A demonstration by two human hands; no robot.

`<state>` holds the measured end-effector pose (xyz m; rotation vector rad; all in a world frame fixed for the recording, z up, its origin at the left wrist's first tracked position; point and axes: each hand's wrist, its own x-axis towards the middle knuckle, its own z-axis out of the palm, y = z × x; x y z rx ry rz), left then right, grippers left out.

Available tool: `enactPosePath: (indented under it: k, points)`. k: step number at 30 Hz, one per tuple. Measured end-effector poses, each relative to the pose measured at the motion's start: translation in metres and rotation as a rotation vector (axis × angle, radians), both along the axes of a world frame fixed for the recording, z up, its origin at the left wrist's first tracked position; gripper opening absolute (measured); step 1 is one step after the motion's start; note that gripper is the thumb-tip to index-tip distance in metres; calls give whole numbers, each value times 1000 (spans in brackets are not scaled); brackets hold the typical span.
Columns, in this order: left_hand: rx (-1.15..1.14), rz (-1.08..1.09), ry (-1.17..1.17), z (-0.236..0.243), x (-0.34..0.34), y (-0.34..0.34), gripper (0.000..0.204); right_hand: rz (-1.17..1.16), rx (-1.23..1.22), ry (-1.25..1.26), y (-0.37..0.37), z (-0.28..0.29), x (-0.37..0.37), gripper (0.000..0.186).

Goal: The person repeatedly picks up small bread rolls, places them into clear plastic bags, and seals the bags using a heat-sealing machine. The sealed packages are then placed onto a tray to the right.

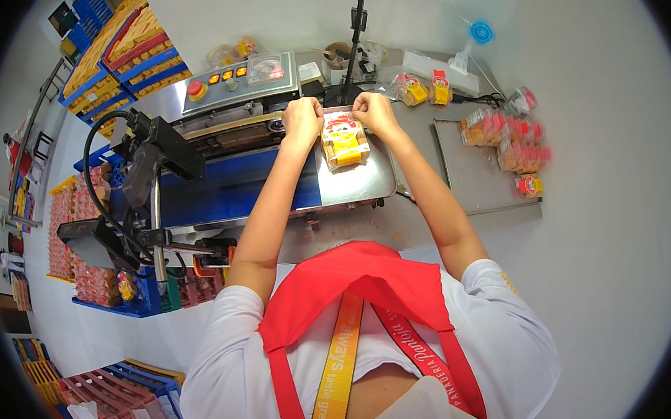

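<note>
A clear bag of baked goods (345, 149) with a red and yellow label lies on the shiny metal plate (376, 178) at the right end of a blue conveyor belt (234, 186). At its far left corner, my left hand (303, 121) has its fingers closed, pinching the bag's upper edge. My right hand (376, 113) grips the opposite far corner in the same way. Both arms stretch forward, and the fingertips partly hide the bag's top edge. The filled part of the bag rests toward me.
A control panel (243, 78) with a red button stands behind the belt. A black sensor arm (170, 146) rises at left. Packed bags (504, 134) sit on the right tabletop, two more bags (424, 89) lie behind. Stacked crates (130, 57) are far left.
</note>
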<state>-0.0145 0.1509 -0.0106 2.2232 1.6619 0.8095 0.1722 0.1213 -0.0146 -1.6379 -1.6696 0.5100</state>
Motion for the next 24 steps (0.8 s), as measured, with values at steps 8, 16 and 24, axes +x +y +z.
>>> enactPosePath:
  k: [8, 16, 24]
  points:
    - [-31, 5, 108, 3, -1, -3, 11, 441, 268, -867, 8, 19, -10, 14]
    - [31, -119, -60, -11, -20, -9, 15, 325, 15, -739, -28, 21, -49, 43]
    - [-245, -167, -565, 8, -59, -111, 58, 337, 154, -717, -22, 7, -90, 44]
